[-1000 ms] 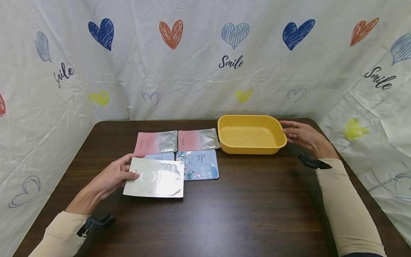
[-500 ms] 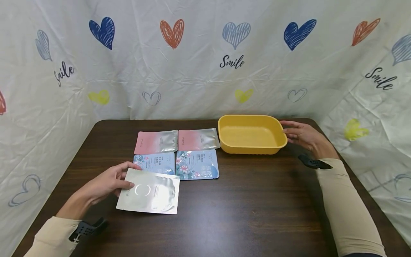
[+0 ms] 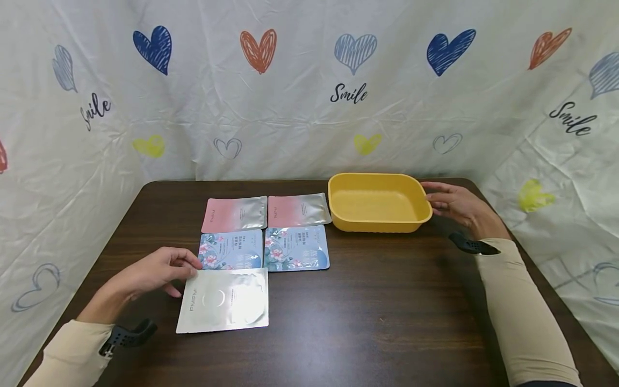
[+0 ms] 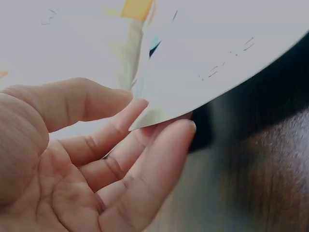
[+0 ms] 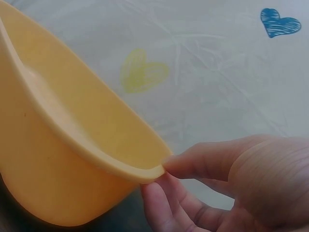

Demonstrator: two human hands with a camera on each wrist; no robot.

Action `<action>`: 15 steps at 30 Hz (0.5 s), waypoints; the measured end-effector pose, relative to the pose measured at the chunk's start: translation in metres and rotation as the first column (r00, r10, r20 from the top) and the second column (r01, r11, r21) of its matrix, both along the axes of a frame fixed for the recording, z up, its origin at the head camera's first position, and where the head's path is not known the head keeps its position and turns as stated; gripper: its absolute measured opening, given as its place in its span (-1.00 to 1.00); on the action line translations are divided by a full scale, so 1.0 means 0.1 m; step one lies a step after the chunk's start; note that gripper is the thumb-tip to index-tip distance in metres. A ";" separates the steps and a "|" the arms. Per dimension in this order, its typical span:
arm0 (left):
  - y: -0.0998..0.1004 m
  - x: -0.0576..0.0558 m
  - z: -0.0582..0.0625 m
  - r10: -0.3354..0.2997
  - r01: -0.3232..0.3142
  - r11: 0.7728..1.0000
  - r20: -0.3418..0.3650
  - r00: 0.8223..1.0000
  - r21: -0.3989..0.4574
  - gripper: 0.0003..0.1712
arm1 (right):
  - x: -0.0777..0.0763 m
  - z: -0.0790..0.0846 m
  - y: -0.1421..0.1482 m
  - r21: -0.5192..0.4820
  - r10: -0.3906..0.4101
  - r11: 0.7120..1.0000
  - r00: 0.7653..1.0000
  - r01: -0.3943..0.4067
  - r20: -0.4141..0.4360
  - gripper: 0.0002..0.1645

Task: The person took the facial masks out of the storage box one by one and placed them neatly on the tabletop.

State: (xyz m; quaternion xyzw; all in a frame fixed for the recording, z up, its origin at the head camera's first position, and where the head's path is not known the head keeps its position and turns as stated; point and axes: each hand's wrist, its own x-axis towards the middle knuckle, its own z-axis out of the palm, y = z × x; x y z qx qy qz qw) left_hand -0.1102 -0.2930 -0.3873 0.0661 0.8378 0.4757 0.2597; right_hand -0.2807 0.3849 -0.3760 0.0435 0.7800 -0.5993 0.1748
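In the head view my left hand (image 3: 157, 274) is at the upper left corner of a silvery-white sheet mask packet (image 3: 227, 298). The left wrist view shows the packet's corner (image 4: 159, 108) over my fingers, with the thumb (image 4: 108, 104) beside its edge rather than pressing on it. Far right, my right hand (image 3: 461, 207) pinches the rim of a yellow plastic basin (image 3: 379, 226); thumb (image 5: 203, 157) and fingers meet at its end in the right wrist view. Two blue floral mask packets, left (image 3: 232, 250) and right (image 3: 296, 248), lie behind the white one.
Two pink-and-silver mask packets, left (image 3: 234, 213) and right (image 3: 300, 209), form the back row, the right one close against the basin. Everything is on a dark wooden table (image 3: 367, 322). A white curtain (image 3: 290, 107) printed with hearts surrounds its back and sides.
My left hand has drawn the white packet down and left, uncovering the left blue packet, and laid it straighter below; its grip has loosened. Right hand and basin stay put.
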 end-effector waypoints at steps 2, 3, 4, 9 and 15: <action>0.00 0.00 0.01 0.000 0.000 0.999 -0.011 1.000 -0.048 -0.69 | -0.01 0.01 -0.01 0.004 0.001 1.000 1.000 -0.001 0.001 -0.29; 0.00 0.00 0.02 -0.004 0.003 0.998 -0.014 1.000 -0.069 -0.70 | -0.01 0.01 -0.01 0.007 0.001 1.000 1.000 -0.001 0.000 -0.30; -0.01 -0.01 0.03 -0.011 0.009 0.996 -0.020 1.000 -0.091 -0.71 | -0.01 0.01 -0.01 0.010 0.002 1.000 1.000 -0.002 -0.002 -0.31; -0.05 -0.06 0.13 -0.058 0.043 0.980 -0.074 0.996 -0.194 -0.76 | -0.01 0.03 -0.02 0.026 0.008 1.000 1.000 -0.008 -0.015 -0.32; -0.06 -0.21 0.24 -0.082 0.052 0.981 -0.158 0.984 -0.186 -0.72 | 0.00 0.02 -0.02 0.043 0.002 0.999 1.000 -0.001 -0.014 -0.28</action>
